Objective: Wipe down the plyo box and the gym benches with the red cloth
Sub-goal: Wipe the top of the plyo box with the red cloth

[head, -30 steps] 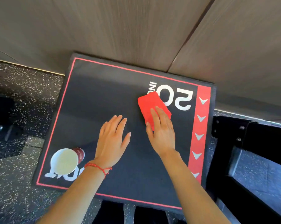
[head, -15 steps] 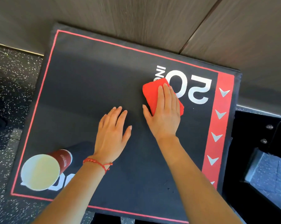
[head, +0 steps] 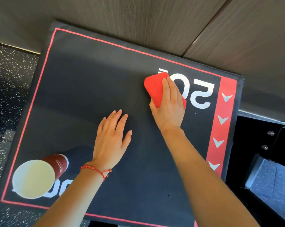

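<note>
The black plyo box [head: 82, 89] with a red border line and a white "20" fills the middle of the head view. A folded red cloth [head: 153, 89] lies on its top, just left of the "20". My right hand [head: 169, 105] lies flat on the cloth with straight fingers, pressing it onto the box. Left of it, my left hand [head: 112, 136] rests flat on the bare black top with fingers spread, a red string bracelet at the wrist.
A red paper cup [head: 35, 177] with pale liquid stands on the box's near left corner. A wood-panel wall [head: 155, 22] runs along the far edge. Speckled black rubber floor [head: 9, 74] lies to the left. A black metal bench frame [head: 269, 145] stands at the right.
My right hand has slid the cloth away from me and slightly left, up beside the "20". The left hand stays flat in place. My head has come closer to the box.
</note>
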`<move>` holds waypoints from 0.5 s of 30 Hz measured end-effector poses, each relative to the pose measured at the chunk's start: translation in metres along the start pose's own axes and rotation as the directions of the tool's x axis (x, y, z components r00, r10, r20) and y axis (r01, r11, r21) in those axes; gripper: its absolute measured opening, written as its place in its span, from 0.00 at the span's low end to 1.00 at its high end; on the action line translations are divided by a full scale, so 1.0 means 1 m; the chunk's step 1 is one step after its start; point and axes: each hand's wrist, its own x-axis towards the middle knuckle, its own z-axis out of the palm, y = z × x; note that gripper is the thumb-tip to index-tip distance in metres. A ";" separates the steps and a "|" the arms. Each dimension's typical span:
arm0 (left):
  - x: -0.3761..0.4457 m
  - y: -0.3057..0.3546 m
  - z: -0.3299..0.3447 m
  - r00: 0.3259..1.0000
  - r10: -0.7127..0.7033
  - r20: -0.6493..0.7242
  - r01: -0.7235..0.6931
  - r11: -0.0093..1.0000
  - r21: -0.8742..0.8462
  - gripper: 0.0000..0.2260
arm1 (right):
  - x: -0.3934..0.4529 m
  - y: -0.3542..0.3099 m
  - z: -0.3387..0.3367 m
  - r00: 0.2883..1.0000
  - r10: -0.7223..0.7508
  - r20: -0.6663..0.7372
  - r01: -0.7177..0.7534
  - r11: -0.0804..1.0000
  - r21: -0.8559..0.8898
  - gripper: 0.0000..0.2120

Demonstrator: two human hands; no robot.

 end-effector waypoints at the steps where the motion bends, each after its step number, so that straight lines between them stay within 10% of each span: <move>1: 0.000 0.000 -0.001 1.000 0.000 0.001 0.000 1.000 -0.003 0.23 | 0.000 0.000 -0.001 1.000 0.008 -0.005 -0.008 1.000 0.022 0.30; 15: -0.006 0.003 -0.014 0.999 0.017 -0.044 -0.018 0.999 -0.034 0.19 | -0.029 -0.013 -0.030 0.974 0.223 0.027 -0.220 0.920 0.324 0.27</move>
